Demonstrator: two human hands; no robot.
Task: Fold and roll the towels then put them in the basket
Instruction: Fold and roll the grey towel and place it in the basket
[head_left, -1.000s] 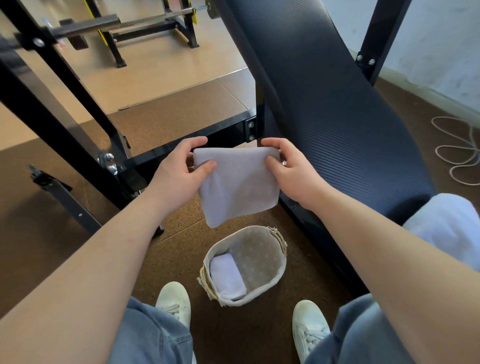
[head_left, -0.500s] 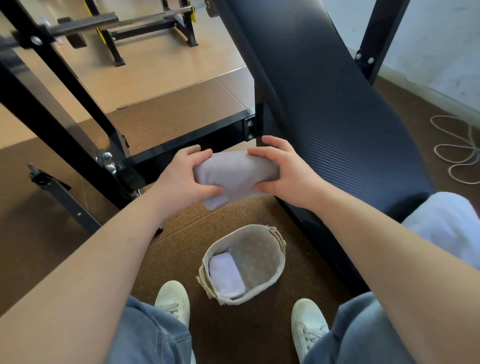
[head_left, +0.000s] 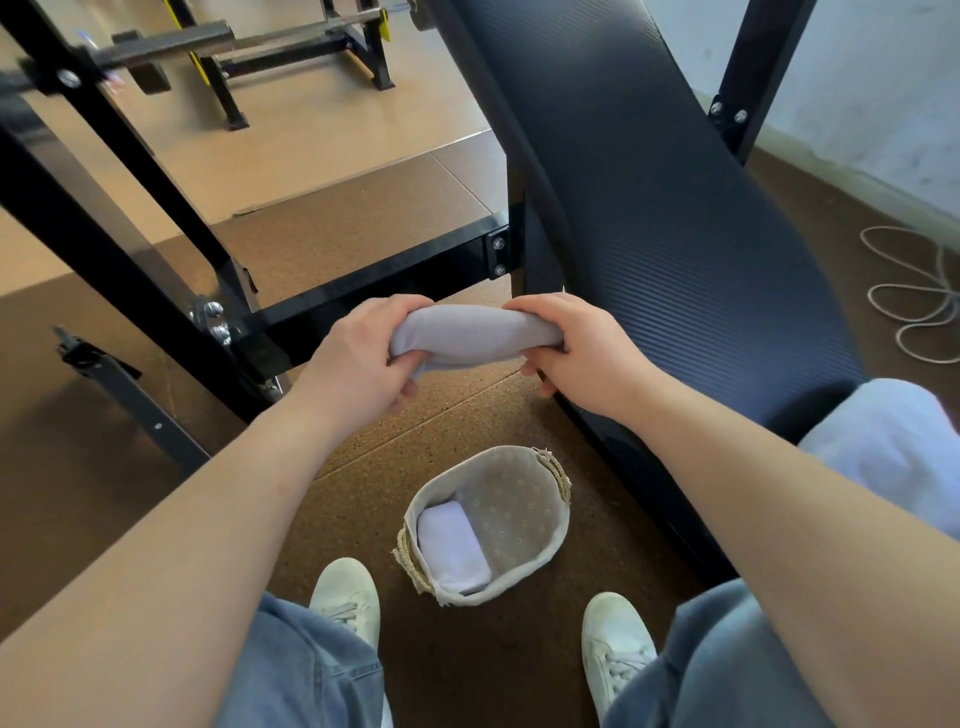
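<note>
A grey towel (head_left: 475, 335), rolled into a short tube, hangs in the air between my hands. My left hand (head_left: 358, 364) grips its left end with curled fingers, and my right hand (head_left: 576, 353) grips its right end. Straight below on the floor stands a small oval basket (head_left: 558, 525) with a dotted fabric lining. One rolled white towel (head_left: 452, 551) lies against the basket's left side. More pale towel fabric (head_left: 893, 447) rests on the bench at the right edge.
A dark padded gym bench (head_left: 675, 218) runs along the right, its black steel frame (head_left: 374, 291) crossing just behind my hands. My two white shoes (head_left: 348, 597) flank the basket on the brown cork floor. A white cord (head_left: 914, 301) lies coiled far right.
The towel, held flat by its top corners a second ago, has been rolled up into a tight tube between both hands, which have dropped slightly.
</note>
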